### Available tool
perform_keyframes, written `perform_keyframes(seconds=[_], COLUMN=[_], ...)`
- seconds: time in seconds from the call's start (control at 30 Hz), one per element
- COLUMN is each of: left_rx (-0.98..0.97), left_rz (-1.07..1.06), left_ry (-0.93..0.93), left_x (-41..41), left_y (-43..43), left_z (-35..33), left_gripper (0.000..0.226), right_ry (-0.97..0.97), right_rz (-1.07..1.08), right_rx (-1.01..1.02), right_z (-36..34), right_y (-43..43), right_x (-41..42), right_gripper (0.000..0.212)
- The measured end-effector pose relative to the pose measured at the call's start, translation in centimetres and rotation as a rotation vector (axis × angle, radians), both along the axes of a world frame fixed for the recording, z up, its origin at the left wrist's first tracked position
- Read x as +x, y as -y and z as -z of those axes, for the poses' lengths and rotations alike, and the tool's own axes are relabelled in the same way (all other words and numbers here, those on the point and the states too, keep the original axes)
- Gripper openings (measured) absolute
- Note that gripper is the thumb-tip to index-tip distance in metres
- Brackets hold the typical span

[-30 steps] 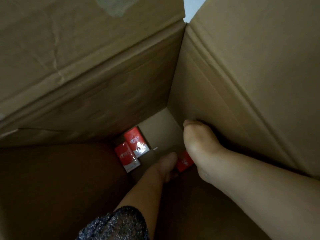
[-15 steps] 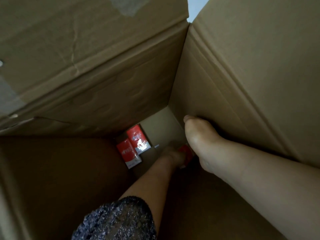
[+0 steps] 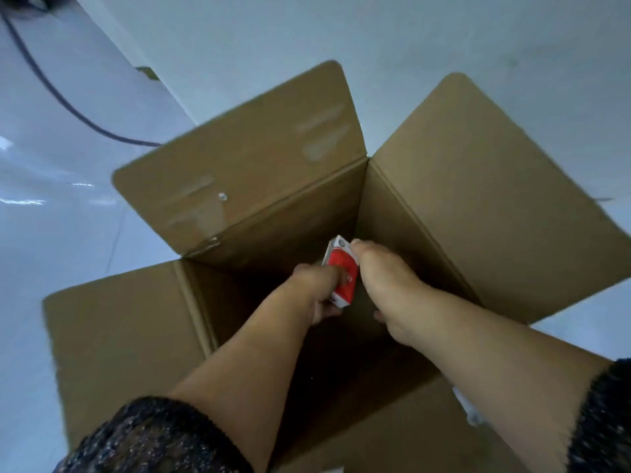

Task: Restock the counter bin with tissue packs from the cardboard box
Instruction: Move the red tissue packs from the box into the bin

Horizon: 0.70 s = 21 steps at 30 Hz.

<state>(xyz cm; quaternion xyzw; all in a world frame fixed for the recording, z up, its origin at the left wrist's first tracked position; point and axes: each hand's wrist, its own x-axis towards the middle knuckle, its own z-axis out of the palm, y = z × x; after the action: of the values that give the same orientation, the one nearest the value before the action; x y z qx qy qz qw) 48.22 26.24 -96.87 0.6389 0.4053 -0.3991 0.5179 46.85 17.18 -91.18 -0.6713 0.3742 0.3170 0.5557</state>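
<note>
1. Position of the pack. The tissue pack (image 3: 343,273), red with white ends, sits at the mouth of the cardboard box (image 3: 239,165). It is above the dark interior and between my two hands. It is tilted, with one white end pointing toward the far corner.

2. Left hand. My left hand (image 3: 316,293) grips the pack, with the thumb across the red face and the fingers curled under the lower end. I judge that this hand carries the load, because a soft film pack sags unless it is clamped across its flat faces.

3. Right hand. My right hand (image 3: 386,285) lies along the pack's right edge, back toward the camera, with one fingertip touching the upper white corner. The palm side is hidden, so I cannot tell whether the fingers close on the pack or only steady it.

4. Box. All four flaps are folded outward, which leaves the opening free for both forearms. The box stands on a pale glossy floor (image 3: 51,233). A dark cable (image 3: 68,104) crosses the floor at the far left, apart from the box.

5. Status. The counter bin is not in view. I judge the current step to be extraction, with transfer to the bin not yet done. The interior is too dark to show whether any packs remain.

6. Caution. The next move must clear the rim and flaps, and a loose pinch could drop the pack back inside.
</note>
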Motion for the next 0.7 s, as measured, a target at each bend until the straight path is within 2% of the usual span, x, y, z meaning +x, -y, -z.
perform_keyframes(seconds=[0.3,0.43,0.57,0.67,0.7], left_rx=[-0.173,-0.192,-0.158,-0.133,-0.115], left_rz=[-0.205,-0.206,-0.217,-0.201,-0.180], left_ry=[0.263,0.436,0.674,0.855,0.919], left_x=[-2.5,-3.6,-3.7,-3.3,-3.2], left_y=[-2.0,-2.4,-2.0,-1.6,-1.4], left_z=[-14.0,-21.4,-29.4,-36.4,-39.1], left_gripper=[0.055,0.070,0.061,0.041,0.040], right_ry=[0.231,0.377,0.559,0.699,0.756], right_rz=[0.003,0.052,0.038,-0.021,-0.034], right_rx=[0.104,0.191,0.276,0.268,0.273], right_z=[-12.9,-19.8,-27.6,-34.3,-36.5], right_y=[0.7,0.6,0.3,0.1,0.1], right_x=[-2.2,-2.9,-2.8,-2.1,-1.9], right_gripper=[0.055,0.054,0.060,0.071,0.074])
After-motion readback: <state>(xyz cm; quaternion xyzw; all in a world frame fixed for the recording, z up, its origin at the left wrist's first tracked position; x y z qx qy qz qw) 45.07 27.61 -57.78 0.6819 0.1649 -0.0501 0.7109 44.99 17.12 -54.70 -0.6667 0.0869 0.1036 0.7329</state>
